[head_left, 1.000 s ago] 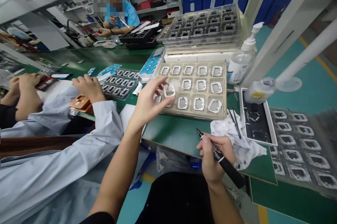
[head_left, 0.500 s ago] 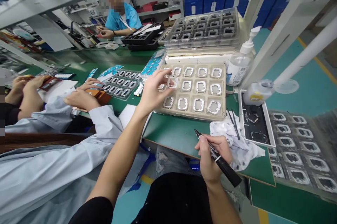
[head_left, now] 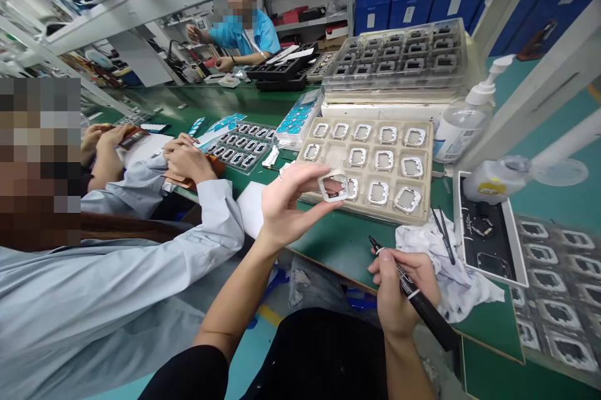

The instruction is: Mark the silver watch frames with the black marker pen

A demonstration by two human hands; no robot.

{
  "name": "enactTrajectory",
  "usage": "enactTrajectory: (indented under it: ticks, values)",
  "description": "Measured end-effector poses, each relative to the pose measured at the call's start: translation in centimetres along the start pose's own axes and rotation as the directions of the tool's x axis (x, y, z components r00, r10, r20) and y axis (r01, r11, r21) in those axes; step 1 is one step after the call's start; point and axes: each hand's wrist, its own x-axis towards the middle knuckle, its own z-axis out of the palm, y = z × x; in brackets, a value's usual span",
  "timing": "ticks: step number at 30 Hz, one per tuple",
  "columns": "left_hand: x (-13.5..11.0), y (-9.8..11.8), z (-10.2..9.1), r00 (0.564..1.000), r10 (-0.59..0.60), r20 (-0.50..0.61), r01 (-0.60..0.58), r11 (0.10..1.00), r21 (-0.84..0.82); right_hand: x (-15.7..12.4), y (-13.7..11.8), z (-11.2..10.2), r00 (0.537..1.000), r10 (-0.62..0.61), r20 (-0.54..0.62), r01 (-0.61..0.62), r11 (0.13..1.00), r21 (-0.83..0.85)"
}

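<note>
Between thumb and fingers, my left hand pinches a square silver frame with rounded corners, holding it up in front of the near left part of a beige tray. Similar silver frames sit in the tray's pockets, and one pocket in the middle row is bare. My right hand is closed around a black marker pen. Its dark tip is uncovered and points up and left, over the green table edge.
Black tweezers lie on a stained white cloth right of the marker. A pump bottle and a white-rimmed box stand further right. Stacked clear trays rise behind. Co-workers' hands are at the left.
My left hand has lifted the silver frame out of its pocket and brought it nearer, toward the marker. The right hand still holds the marker. The whole view has shifted.
</note>
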Motion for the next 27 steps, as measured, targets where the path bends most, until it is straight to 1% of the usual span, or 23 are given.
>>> enactTrajectory:
  ticks: [4,7,8,10,12,13,15,16,18,19,20,21,22,23,25,27]
  values:
    - [-0.2,0.5,0.1,0.999,-0.045,-0.002,0.044,0.998,-0.051,0.0,-0.1,0.1,1.000,0.004,-0.006,-0.005,1.000,-0.005]
    - [0.0,0.8,0.0,0.999,-0.042,-0.001,0.042,0.998,-0.052,0.0,-0.2,0.1,1.000,0.020,-0.017,-0.021,1.000,-0.003]
    - [0.2,0.7,-0.1,0.999,-0.037,0.002,0.037,0.999,-0.019,0.0,-0.2,0.1,1.000,0.022,-0.018,-0.022,1.000,-0.001]
    - [1.1,-0.3,-0.5,0.999,-0.031,0.028,0.028,0.995,0.100,-0.1,-0.2,0.1,1.000,0.021,-0.011,-0.021,1.000,0.001]
    - [2.6,-2.1,-1.0,0.993,-0.065,0.097,0.039,0.969,0.244,-0.2,-0.1,0.1,1.000,0.023,0.003,-0.023,1.000,0.001]
    - [3.4,-3.3,-1.1,0.983,-0.107,0.150,0.057,0.951,0.305,-0.3,-0.1,0.1,1.000,0.025,0.009,-0.025,1.000,0.000]
    - [5.1,-5.9,-1.3,0.941,-0.212,0.264,0.098,0.917,0.387,-0.4,0.1,0.1,1.000,0.023,0.013,-0.023,1.000,0.002]
    - [5.8,-7.2,-1.3,0.906,-0.262,0.332,0.110,0.904,0.413,-0.4,0.2,0.1,1.000,0.022,0.015,-0.022,1.000,0.003]
    - [6.8,-9.1,-1.2,0.809,-0.342,0.478,0.116,0.890,0.441,-0.4,0.3,0.1,1.000,0.020,0.020,-0.020,1.000,0.005]
    - [7.1,-9.8,-1.1,0.759,-0.367,0.538,0.110,0.887,0.449,-0.4,0.3,0.1,1.000,0.020,0.024,-0.020,1.000,0.005]
    - [7.4,-10.2,-1.0,0.718,-0.384,0.581,0.102,0.883,0.458,-0.3,0.2,0.1,0.999,0.021,0.028,-0.022,1.000,0.005]
    - [7.5,-10.4,-1.0,0.690,-0.395,0.606,0.094,0.879,0.467,-0.3,0.2,0.1,0.999,0.022,0.032,-0.022,1.000,0.004]
    - [7.6,-10.4,-0.9,0.677,-0.405,0.615,0.090,0.875,0.476,-0.3,0.1,0.2,0.999,0.020,0.035,-0.020,1.000,0.005]
    - [7.7,-10.3,-0.8,0.674,-0.412,0.613,0.092,0.870,0.485,-0.3,0.1,0.2,0.999,0.020,0.038,-0.021,1.000,0.004]
    - [7.8,-9.9,-0.5,0.691,-0.420,0.589,0.106,0.864,0.492,-0.2,0.0,0.2,0.999,0.020,0.044,-0.021,1.000,0.004]
    - [8.1,-9.4,0.2,0.716,-0.409,0.566,0.108,0.866,0.489,-0.3,0.0,0.1,0.998,0.021,0.053,-0.022,1.000,0.004]
